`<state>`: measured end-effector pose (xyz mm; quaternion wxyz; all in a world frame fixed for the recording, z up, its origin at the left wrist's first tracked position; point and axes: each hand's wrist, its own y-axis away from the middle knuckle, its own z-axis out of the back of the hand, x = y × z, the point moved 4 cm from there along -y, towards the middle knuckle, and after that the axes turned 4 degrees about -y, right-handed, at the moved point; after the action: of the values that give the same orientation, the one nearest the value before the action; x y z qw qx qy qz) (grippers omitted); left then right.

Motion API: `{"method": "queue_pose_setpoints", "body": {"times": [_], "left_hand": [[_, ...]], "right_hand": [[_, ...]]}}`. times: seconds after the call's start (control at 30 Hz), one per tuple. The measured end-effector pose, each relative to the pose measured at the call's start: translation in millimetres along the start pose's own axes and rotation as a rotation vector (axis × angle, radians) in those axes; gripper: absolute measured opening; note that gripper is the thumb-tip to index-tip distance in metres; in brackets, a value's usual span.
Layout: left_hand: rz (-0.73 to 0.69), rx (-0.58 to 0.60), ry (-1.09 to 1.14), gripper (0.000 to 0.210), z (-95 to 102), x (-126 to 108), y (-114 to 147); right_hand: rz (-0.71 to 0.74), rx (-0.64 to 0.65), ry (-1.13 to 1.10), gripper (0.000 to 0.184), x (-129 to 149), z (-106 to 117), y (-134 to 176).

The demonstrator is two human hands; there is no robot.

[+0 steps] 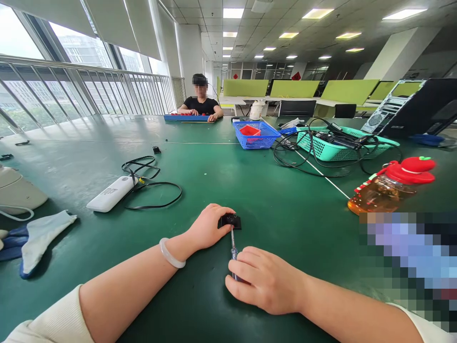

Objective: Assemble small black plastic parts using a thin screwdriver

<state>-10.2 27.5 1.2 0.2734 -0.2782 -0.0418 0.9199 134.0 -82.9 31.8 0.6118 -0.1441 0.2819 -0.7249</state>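
A small black part (236, 221) with a flat base stands on the green table, and its exact kind is too small to make out. My left hand (210, 225) is closed on it from the left, thumb in front and fingers behind. In my right hand (266, 281) is a screwdriver (233, 252) with a clear handle, fingers wrapped round it. Its thin metal shaft points away from me, and the tip meets the front of the black part near my left thumb. Part of the handle is hidden by my right fingers.
Left lie a white power bank (112, 194) with a black cable (157, 183) and a blue-white glove (46, 238). Right are a red-lidded bottle (385, 190), a blue basket (259, 141) and a green basket (323, 151) of cables. A person (200, 102) sits at the far end.
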Motion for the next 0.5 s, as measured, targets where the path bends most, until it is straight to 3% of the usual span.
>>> {"method": "queue_pose_setpoints", "body": {"times": [0.5], "left_hand": [[0.013, 0.015, -0.008, 0.036, 0.5, -1.2, 0.9]], "right_hand": [[-0.113, -0.095, 0.075, 0.014, -7.3, 7.2, -0.2]]}}
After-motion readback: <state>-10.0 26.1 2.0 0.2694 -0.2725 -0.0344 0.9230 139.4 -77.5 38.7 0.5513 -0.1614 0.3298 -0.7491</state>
